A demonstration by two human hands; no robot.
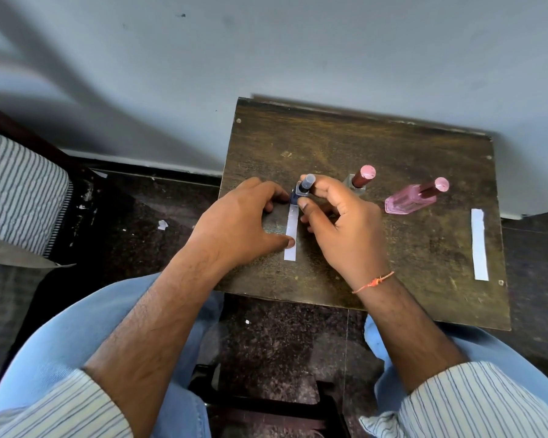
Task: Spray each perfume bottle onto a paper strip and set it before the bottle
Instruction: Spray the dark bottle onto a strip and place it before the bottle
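Observation:
A small dark blue perfume bottle (301,191) stands on the worn wooden table (393,147). My right hand (339,222) is closed around it, with fingers on the cap and the base. A white paper strip (291,232) lies flat just in front of that bottle. My left hand (244,216) rests on the table beside the strip, with the thumb pressing its near end and the fingers by the bottle. A clear bottle with a pink cap (359,180) stands to the right. Further right is a pink bottle (412,199).
A second white paper strip (479,245) lies near the table's right edge. A grey wall rises behind the table. A striped cushion (19,191) sits at the far left. Dark speckled floor shows below, between my knees in blue jeans.

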